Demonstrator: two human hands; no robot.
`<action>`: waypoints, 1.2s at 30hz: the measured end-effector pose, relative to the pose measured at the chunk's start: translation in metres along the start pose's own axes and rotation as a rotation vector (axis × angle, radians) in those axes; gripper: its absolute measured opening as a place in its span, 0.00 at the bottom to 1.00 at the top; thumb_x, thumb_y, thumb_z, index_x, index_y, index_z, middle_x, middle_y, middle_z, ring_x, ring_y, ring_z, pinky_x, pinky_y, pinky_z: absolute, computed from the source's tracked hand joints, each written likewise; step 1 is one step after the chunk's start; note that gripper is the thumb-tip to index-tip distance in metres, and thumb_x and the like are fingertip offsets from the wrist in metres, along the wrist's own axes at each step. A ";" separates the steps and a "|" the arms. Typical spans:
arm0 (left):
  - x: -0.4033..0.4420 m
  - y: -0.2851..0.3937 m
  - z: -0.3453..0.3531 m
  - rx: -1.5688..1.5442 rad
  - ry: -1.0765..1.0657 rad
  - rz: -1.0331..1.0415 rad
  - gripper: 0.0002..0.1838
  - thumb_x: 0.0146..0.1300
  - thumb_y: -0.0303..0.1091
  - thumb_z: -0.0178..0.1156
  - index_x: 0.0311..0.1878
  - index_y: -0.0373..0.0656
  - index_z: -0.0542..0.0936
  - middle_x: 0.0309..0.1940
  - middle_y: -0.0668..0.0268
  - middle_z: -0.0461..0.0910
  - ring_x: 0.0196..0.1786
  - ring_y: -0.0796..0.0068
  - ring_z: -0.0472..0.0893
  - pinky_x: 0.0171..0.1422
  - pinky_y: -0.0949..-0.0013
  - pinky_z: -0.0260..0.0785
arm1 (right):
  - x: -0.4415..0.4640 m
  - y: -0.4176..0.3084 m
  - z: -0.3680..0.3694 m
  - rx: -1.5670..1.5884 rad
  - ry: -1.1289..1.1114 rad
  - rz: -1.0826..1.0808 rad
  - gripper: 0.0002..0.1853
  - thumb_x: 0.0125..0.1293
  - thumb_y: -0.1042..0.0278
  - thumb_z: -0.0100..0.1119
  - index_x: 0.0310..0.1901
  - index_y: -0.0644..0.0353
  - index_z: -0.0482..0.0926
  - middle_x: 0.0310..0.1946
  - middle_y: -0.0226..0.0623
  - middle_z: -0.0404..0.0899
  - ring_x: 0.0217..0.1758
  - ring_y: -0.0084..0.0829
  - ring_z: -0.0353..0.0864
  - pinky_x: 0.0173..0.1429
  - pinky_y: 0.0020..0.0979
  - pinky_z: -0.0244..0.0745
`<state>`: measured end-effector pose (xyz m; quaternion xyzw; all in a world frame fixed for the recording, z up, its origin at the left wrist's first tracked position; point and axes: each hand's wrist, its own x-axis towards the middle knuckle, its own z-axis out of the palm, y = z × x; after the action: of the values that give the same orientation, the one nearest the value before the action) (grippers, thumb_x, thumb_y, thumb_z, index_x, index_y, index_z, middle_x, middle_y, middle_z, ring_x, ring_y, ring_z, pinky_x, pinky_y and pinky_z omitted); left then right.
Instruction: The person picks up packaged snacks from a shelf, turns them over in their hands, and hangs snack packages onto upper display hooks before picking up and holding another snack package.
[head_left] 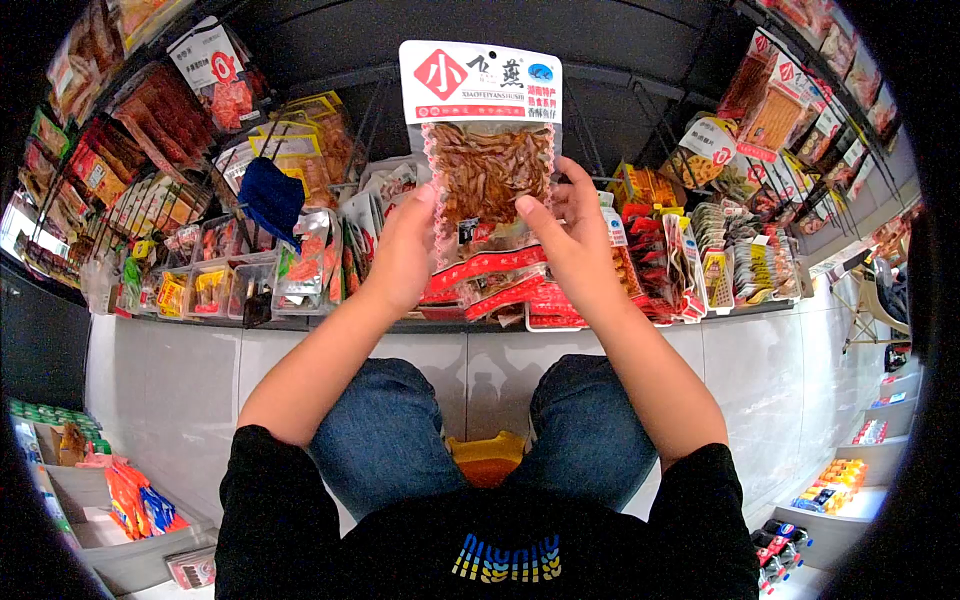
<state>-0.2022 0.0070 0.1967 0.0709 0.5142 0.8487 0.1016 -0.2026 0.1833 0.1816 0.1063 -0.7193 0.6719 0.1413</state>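
Shop shelf [450,326], packet [490,170] in two-handed grip [408,248] [572,248]

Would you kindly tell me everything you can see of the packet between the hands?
The plastic-looking packet has a white header with a red diamond, dark characters and a hole. Brown strips show through its clear front, between pink edges. The left hand and right hand hold it header up, right thumb on front.

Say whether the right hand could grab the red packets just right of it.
Probably yes: the red packets look near and unblocked, though the right hand is holding the snack bag.
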 end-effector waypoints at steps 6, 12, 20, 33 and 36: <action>-0.010 0.004 0.015 0.355 -0.252 0.246 0.26 0.62 0.40 0.49 0.58 0.33 0.62 0.50 0.61 0.70 0.53 0.76 0.68 0.57 0.71 0.60 | -0.001 -0.001 0.006 0.151 -0.018 0.054 0.35 0.55 0.62 0.61 0.58 0.68 0.53 0.44 0.44 0.67 0.45 0.30 0.71 0.48 0.28 0.68; -0.012 0.002 0.017 0.317 -0.270 0.249 0.27 0.60 0.35 0.53 0.59 0.33 0.60 0.51 0.61 0.68 0.53 0.75 0.68 0.57 0.71 0.60 | 0.002 0.003 0.002 0.245 -0.102 0.193 0.34 0.56 0.64 0.59 0.59 0.66 0.53 0.44 0.44 0.70 0.47 0.30 0.71 0.50 0.28 0.67; -0.014 0.003 0.022 0.495 -0.301 0.207 0.32 0.56 0.42 0.56 0.61 0.35 0.59 0.51 0.62 0.67 0.50 0.75 0.69 0.53 0.70 0.64 | 0.003 0.016 0.003 0.521 -0.251 0.314 0.30 0.59 0.62 0.47 0.62 0.58 0.51 0.47 0.42 0.67 0.53 0.33 0.67 0.57 0.34 0.60; -0.014 -0.001 0.023 0.647 -0.360 0.344 0.33 0.50 0.30 0.60 0.61 0.38 0.61 0.49 0.61 0.63 0.46 0.74 0.68 0.45 0.74 0.66 | -0.001 0.016 0.001 0.796 -0.338 0.461 0.32 0.53 0.56 0.50 0.59 0.55 0.54 0.53 0.39 0.64 0.54 0.38 0.69 0.60 0.39 0.62; -0.015 0.000 0.022 0.684 -0.368 0.328 0.33 0.52 0.35 0.58 0.61 0.39 0.60 0.51 0.60 0.62 0.48 0.73 0.68 0.48 0.72 0.66 | -0.001 0.015 0.002 0.790 -0.341 0.453 0.33 0.52 0.56 0.50 0.59 0.55 0.54 0.51 0.39 0.65 0.55 0.38 0.69 0.58 0.38 0.63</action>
<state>-0.1827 0.0223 0.2071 0.3318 0.7215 0.6072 0.0261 -0.2070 0.1826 0.1668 0.1010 -0.4269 0.8805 -0.1798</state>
